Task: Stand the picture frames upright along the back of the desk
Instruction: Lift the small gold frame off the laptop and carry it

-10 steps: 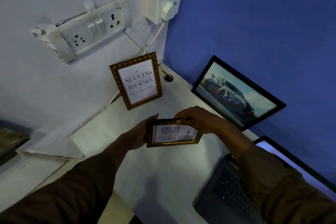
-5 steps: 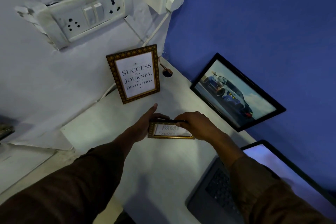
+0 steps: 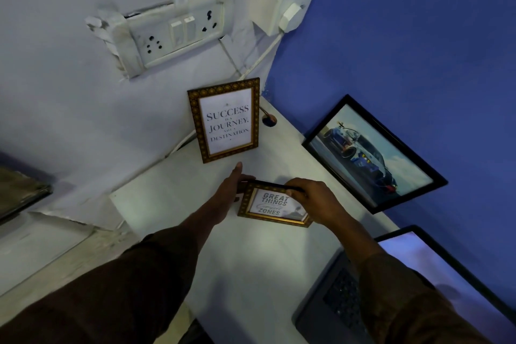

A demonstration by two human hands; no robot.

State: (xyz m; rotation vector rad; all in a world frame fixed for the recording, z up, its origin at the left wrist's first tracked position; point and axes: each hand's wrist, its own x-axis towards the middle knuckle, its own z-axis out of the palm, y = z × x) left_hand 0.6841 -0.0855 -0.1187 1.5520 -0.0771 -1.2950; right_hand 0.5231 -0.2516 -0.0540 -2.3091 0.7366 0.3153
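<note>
Gold-trimmed small frame (image 3: 275, 207) sat mid-desk, near the two already standing, tilted back, left hand (image 3: 229, 190) flat against its side, right hand (image 3: 315, 200) pinching its top. Probably mid-standing; next needs upright balancing.

Bare desk (image 3: 245, 268) lies open near the front; the "Success" frame (image 3: 226, 120), car picture (image 3: 371, 153) and laptop (image 3: 391, 296) block the back and right

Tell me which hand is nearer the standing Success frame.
Left. The left hand reaches up just below the Success frame, fingertips close to its bottom edge; the right hand sits lower and rightward, on the small frame.
</note>
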